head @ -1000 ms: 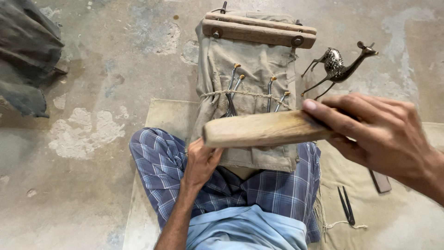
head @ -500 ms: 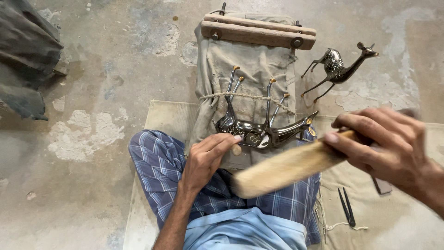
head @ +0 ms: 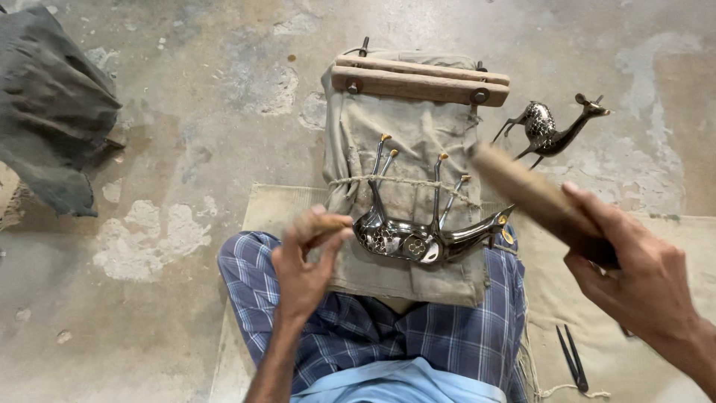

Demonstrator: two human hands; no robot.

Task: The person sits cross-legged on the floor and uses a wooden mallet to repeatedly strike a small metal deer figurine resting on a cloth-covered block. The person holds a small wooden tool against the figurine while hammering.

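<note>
right hand (head: 634, 276) grips blurred wooden stick (head: 529, 195); left hand (head: 306, 261) pinches tool beside shiny metal deer (head: 425, 239).

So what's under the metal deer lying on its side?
The metal deer lies on a beige cloth, its legs tied down by a cord. Whatever the cloth covers is hidden.
</note>
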